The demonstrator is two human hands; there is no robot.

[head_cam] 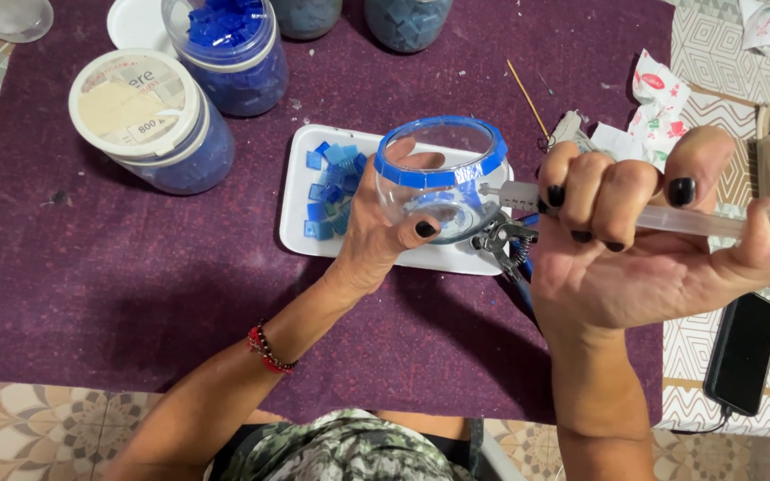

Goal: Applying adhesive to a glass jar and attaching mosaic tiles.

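glass bowl (438, 183) gripped in left hand (376, 236), syringe (617, 212) clenched in right hand (643, 240)
squeezing too hard could flood glue over the blue tiles (438, 171) on its rim.

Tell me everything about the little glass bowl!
The glass bowl is small, round and see-through, with a ring of blue square tiles stuck around its open rim. The left hand holds it tilted above a white tray. The tip of a clear syringe, squeezed by the right hand, touches its side.
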